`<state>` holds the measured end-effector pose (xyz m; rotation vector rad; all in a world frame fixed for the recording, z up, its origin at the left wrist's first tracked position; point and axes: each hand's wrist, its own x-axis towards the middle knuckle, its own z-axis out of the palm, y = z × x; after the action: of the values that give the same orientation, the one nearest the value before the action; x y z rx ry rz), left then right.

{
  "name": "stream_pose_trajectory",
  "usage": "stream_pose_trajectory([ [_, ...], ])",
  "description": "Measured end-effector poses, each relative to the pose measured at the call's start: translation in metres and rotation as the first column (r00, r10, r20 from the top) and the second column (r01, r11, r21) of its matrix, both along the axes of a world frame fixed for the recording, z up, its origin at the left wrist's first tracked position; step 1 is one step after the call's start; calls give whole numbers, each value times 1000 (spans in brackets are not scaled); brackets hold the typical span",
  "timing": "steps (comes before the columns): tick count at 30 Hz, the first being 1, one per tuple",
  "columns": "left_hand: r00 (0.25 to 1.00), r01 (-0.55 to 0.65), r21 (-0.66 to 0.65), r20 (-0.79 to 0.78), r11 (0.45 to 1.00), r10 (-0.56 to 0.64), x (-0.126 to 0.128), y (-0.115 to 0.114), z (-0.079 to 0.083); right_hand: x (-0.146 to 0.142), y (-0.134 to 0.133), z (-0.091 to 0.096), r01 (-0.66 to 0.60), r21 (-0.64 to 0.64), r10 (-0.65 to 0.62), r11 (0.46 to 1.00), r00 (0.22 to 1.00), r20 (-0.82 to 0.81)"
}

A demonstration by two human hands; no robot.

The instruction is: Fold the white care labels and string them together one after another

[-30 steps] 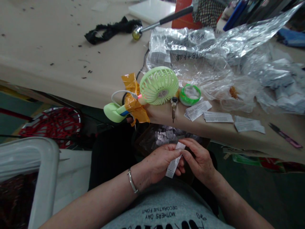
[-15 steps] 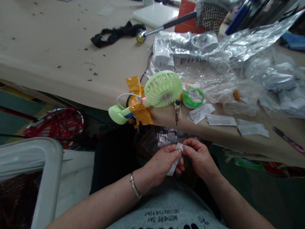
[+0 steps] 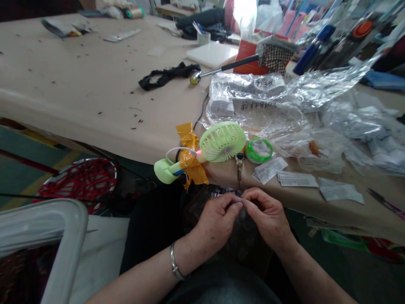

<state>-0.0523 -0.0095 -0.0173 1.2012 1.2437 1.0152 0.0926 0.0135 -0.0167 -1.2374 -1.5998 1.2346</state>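
My left hand [image 3: 218, 217] and my right hand [image 3: 267, 215] meet fingertip to fingertip over my lap, just in front of the table edge. Both are closed in a pinch, thumbs against index fingers. Whatever sits between the tips is too small or hidden to make out. Close above them a soldering iron [image 3: 239, 169] points down over the edge. Small printed labels [image 3: 297, 179] lie in several piles on the table to the right. Behind my hands, partly covered, are more small label pieces [image 3: 218, 192] below the edge.
A green fan [image 3: 223, 141] is fixed to the edge with orange tape [image 3: 191, 162]. Beside it stands a round green tub [image 3: 259, 150]. Clear plastic bags [image 3: 256, 107] cover the middle right of the table. Thread snips [image 3: 386, 202] lie far right. A white plastic chair [image 3: 74, 223] stands at lower left.
The white printed label seen between my fingers half a second ago no longer shows. My fingertips have drawn together. The view has tilted up, showing more of the far table.
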Motion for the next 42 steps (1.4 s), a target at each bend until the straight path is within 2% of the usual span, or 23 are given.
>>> stream_pose_trajectory([
  [9,959,1,197,-277,980,55,-8,8,4,-4,9,7,0,71,-8,997,994,113],
  [15,946,23,282,-317,959,70,-11,11,3,-5,16,9,-22,184,-7,983,987,160],
  [35,948,9,230,-313,973,65,-12,22,1,-8,20,6,36,191,-70,981,983,169],
  [42,951,-2,204,-301,979,65,-11,22,5,-11,18,4,78,166,-98,983,988,116],
])
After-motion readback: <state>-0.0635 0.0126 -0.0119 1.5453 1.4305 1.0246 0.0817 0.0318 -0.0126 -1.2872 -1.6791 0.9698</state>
